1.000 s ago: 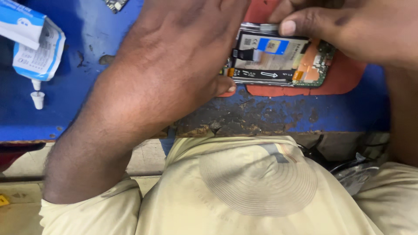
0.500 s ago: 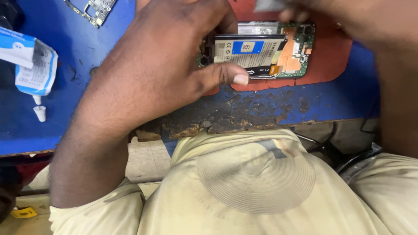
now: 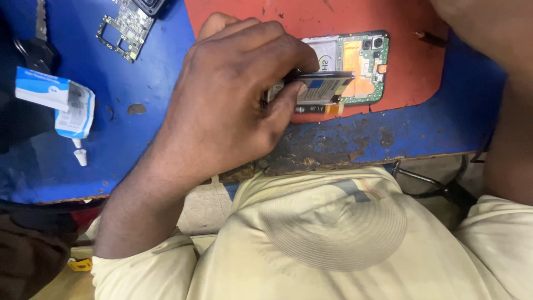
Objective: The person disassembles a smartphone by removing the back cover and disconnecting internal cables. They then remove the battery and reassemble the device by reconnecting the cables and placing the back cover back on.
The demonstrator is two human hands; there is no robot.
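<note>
Pinching the flat battery (image 3: 322,89) with our left hand (image 3: 233,100), we hold it tilted up over the open phone (image 3: 363,66) on the red mat (image 3: 411,83). Our right arm (image 3: 499,83) is at the edge; its hand is hidden, so we cannot tell its grip.

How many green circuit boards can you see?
2. One loose circuit board lies on the blue table, top left. The other sits inside the opened phone on the red mat, beside the left hand. More may be hidden.
</note>
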